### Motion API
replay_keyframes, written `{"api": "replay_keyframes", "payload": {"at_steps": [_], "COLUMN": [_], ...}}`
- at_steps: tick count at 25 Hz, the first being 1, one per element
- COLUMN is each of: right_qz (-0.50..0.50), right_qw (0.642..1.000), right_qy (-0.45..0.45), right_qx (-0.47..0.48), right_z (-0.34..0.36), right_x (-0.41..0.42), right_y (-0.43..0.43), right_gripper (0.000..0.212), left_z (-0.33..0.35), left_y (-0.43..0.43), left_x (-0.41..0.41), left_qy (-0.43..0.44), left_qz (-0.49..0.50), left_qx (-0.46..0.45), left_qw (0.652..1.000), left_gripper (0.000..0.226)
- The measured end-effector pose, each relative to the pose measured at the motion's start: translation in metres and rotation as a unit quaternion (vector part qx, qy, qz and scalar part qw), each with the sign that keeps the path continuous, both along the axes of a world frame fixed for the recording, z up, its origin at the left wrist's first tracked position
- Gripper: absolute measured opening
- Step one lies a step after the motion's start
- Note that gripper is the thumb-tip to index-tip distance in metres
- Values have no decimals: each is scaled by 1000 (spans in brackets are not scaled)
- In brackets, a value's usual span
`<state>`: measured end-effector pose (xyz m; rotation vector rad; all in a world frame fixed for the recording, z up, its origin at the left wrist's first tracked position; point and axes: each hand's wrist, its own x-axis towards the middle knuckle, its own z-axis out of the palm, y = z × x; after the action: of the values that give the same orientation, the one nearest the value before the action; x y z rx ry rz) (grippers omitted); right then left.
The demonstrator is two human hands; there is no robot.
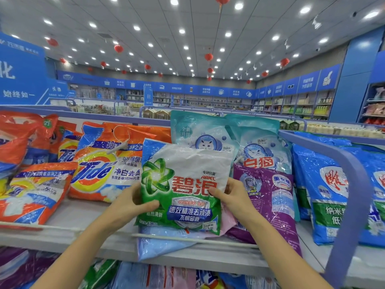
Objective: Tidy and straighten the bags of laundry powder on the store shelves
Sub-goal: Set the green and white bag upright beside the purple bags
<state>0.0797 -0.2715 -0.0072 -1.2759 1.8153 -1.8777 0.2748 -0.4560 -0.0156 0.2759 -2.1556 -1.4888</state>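
Both forearms reach in from below. Left hand (133,202) grips the left edge of the green-and-white Ariel bag (183,184), thumb across its face. Right hand (231,197) pinches the right edge, so the bag is held upright with its label outward, probably to seat it straight. It sits mid-shelf, over a pale blue bag (158,245) that droops past the front edge of the white shelf (83,211). Orange Tide bags (100,163) slump at left, teal cat bags (208,132) stand behind, a purple bag (268,197) leans beside them, and blue bags (325,184) fill the right. Red lanterns (118,48) hang under a spotlit ceiling (208,24).
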Motion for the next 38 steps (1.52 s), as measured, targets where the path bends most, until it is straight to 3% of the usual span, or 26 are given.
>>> {"api": "replay_keyframes", "payload": {"at_steps": [2, 4, 7, 12, 16, 20, 22, 25, 29, 32, 34, 36, 37, 38], "right_qz": [-11, -35, -50, -65, -73, -23, -38, -75, -118, -168, -182, -178, -181, -187], "right_qw": [1000, 999, 999, 995, 991, 996, 995, 996, 991, 981, 975, 975, 974, 974], "right_qy": [7, 21, -1, -6, -31, -89, -85, -38, -21, -37, -72, -87, -83, -78], "right_qx": [-2, -1, -15, -75, -110, -21, -23, -36, -61, -87, -105, -103, -105, -104], "right_z": [-2, -4, -2, 27, 53, 54, 49, 56, 71, 73, 72, 70, 70, 68], "right_x": [1, 4, 10, 23, 29, 30, 27, 23, 16, -7, -31, -57, -70, -86], "right_y": [0, 1, 3, 13, 40, 83, 114, 169, 246, 300, 339, 380, 400, 423], "right_gripper": [17, 15, 11, 11, 6, 53, 65, 55, 47, 32, 49, 103, 109, 99], "left_z": [-9, -15, -15, 1, 15, 30, 36, 47, 65, 77, 82, 81, 79, 77], "left_y": [-7, -11, -1, 24, 49, 84, 108, 150, 216, 272, 314, 358, 378, 400], "left_x": [5, 6, 7, 11, -1, -24, -42, -71, -108, -128, -142, -162, -176, -191], "left_qy": [-42, -31, 13, 81, 161, 224, 236, 244, 240, 241, 247, 251, 251, 248], "left_qz": [-7, -19, -15, 8, -10, -31, -56, -94, -133, -143, -148, -149, -149, -149], "left_qx": [-37, -37, 1, 28, 81, 112, 125, 141, 168, 149, 130, 117, 116, 117], "left_qw": [998, 999, 1000, 996, 984, 968, 962, 955, 947, 948, 949, 949, 949, 950], "left_gripper": [82, 82, 73, 95, 82, 79, 80, 78, 40, 31, 31, 34, 34, 33]}}
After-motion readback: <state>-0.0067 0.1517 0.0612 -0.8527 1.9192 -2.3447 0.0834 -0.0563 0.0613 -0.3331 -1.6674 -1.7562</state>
